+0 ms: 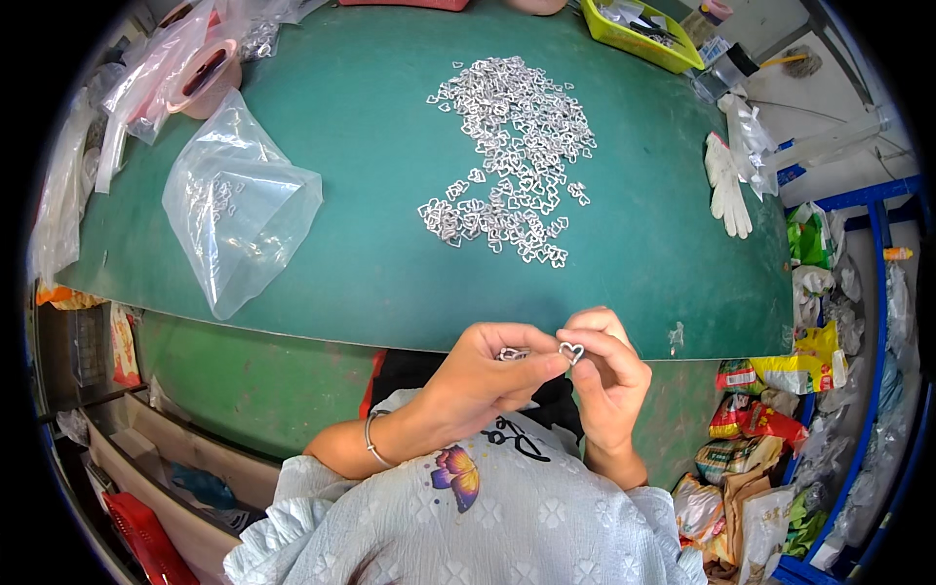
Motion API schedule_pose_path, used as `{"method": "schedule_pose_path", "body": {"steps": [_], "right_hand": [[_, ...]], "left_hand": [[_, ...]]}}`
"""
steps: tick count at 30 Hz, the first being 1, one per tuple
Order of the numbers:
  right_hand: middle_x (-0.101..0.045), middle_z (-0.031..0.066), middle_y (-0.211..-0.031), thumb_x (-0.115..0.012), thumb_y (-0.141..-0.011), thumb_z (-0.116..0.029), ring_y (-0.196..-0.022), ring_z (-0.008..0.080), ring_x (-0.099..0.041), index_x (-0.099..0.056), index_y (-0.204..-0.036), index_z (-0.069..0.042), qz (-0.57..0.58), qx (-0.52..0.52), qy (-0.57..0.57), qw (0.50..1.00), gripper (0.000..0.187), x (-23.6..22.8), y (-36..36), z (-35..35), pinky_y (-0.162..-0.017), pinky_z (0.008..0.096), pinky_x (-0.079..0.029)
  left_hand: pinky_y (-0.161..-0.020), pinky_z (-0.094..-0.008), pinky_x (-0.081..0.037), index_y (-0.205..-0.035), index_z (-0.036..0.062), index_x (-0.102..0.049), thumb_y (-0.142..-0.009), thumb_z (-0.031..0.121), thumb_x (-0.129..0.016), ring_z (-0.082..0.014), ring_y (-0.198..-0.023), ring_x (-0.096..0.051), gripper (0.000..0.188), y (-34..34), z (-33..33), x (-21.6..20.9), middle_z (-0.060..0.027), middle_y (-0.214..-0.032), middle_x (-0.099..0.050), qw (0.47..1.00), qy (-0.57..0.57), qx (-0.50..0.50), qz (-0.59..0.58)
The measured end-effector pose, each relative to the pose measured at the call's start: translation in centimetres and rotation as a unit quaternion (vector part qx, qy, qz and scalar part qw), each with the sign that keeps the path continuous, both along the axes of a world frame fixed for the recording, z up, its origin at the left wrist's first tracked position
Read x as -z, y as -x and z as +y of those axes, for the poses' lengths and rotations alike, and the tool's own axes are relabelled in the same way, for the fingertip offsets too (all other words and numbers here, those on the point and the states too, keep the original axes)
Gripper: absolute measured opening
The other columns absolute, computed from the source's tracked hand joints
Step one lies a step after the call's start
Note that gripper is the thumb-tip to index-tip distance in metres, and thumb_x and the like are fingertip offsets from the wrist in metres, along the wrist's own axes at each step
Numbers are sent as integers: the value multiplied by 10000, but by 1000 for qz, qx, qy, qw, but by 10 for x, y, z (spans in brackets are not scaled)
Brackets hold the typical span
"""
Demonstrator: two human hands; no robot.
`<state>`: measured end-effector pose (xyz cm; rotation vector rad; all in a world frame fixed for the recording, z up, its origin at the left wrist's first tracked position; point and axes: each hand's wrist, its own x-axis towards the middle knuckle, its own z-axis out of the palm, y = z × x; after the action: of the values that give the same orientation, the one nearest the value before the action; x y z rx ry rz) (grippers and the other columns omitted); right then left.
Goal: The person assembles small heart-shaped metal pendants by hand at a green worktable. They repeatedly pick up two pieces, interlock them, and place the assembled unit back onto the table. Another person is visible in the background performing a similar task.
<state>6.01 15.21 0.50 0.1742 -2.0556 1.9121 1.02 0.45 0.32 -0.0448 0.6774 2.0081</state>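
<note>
Head view: right fingers are pinching a silvery heart by its edge, tips nearly together, while left fingers, loosely closed, are holding other hearts just beside it. Likely light, stiff and slick, the silvery heart is probably favouring a rim grip; beyond the fingers, a heap of hearts is lying on the desk.
</note>
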Motion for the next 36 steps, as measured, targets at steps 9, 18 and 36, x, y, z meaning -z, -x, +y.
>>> {"method": "schedule_pose_path", "body": {"steps": [9, 18, 36], "right_hand": [[-513, 127, -939, -567, -833, -103, -824, 172, -485, -593, -987, 57, 0, -5, 5, 1000, 224, 2, -4, -2, -707, 269, -398], [-513, 137, -954, -550, -821, -47, -858, 187, -489, -576, -974, 65, 18, -26, 58, 998, 191, 3, -3, -4, -748, 293, -402], [-510, 118, -922, -525, -813, 53, -836, 162, -493, -544, -932, 47, -35, -52, 206, 977, 120, 2, -3, -9, -752, 272, -414]], "left_hand": [[-413, -194, -176, -890, -7, -612, -831, 87, -603, -9, -462, -284, 111, -1, -1, -2, 62, -572, -419, 1000, -11, -2, 0], [-464, -190, -278, -784, -16, -633, -760, 1, -643, -13, -532, -374, 32, -4, 0, -8, 40, -610, -488, 955, 152, -92, 237], [-467, -182, -314, -796, -16, -648, -747, 14, -668, -3, -522, -347, 61, -4, -4, -10, 55, -547, -438, 914, 176, -139, 338]]}}
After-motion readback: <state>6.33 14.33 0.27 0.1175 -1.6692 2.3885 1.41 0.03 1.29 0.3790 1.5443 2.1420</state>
